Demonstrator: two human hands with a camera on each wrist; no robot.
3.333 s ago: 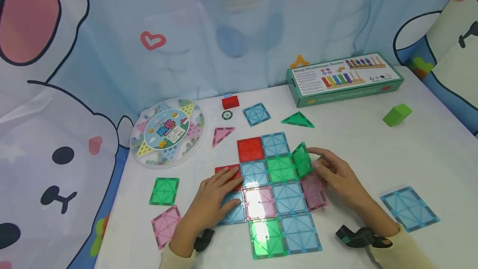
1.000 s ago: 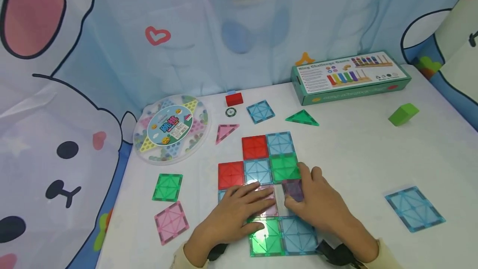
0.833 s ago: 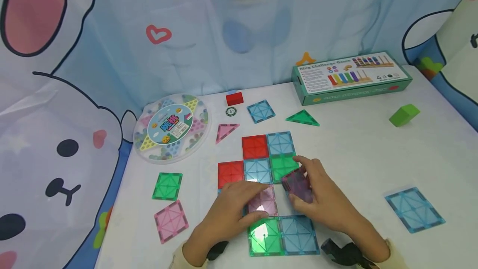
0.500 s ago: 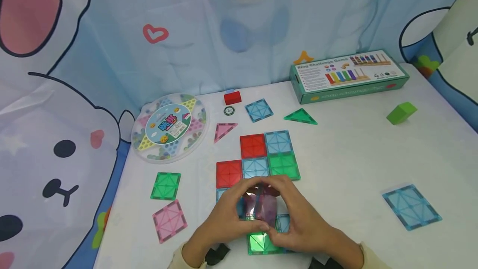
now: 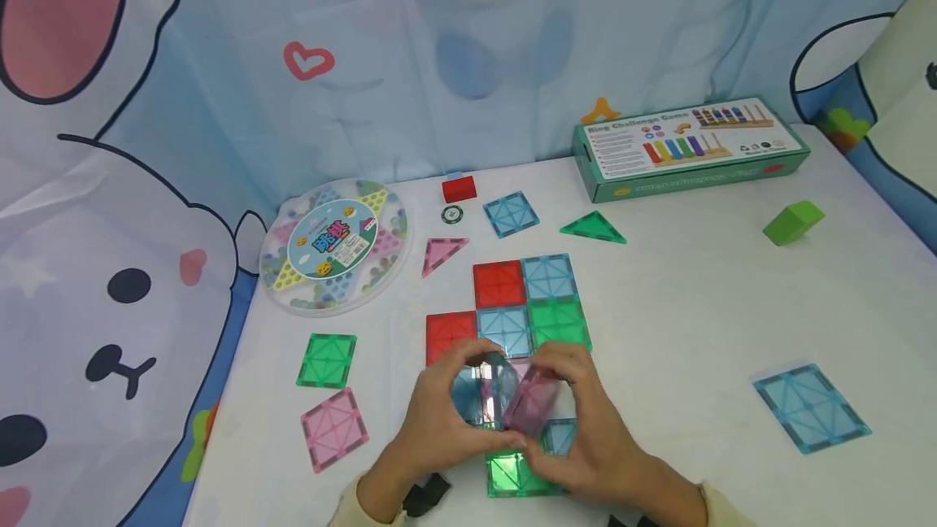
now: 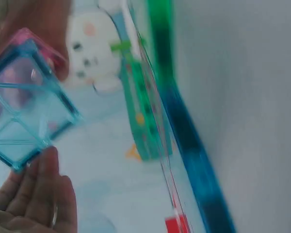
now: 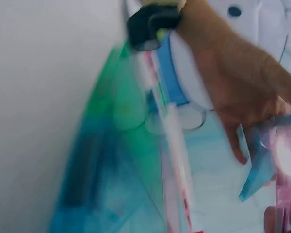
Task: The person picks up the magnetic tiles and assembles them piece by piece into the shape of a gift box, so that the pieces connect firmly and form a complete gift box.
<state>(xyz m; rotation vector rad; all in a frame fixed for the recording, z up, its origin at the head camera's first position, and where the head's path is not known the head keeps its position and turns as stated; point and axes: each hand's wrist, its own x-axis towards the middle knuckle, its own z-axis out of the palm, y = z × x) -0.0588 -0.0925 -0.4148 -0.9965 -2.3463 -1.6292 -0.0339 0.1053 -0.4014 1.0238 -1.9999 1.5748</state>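
Close over a flat layout of magnetic tiles, both hands hold tiles in the head view. The left hand (image 5: 432, 425) grips a clear blue square magnetic tile (image 6: 26, 114) by its edges. A tilted pink square magnetic tile (image 5: 534, 403) is in the right hand (image 5: 594, 439), right beside the blue one. In the layout below, a red tile (image 5: 499, 285), a green tile (image 5: 560, 324) and a blue tile (image 5: 505, 330) show behind the hands. Another green tile (image 5: 512, 476) shows in front, and the hands hide part of the middle. Both wrist views are blurred.
Loose green (image 5: 326, 360) and pink (image 5: 334, 429) squares lie left, and a larger blue square (image 5: 812, 408) right. Behind are two triangles, a round board game (image 5: 333, 246), a red block (image 5: 459, 189), a green box (image 5: 688, 149) and a green block (image 5: 794, 223).
The right hand lifted a pink tile from the layout's right side to the middle, where the left hand met it. A blue tile and the pink one now stand apart; a gap shows in the layout.
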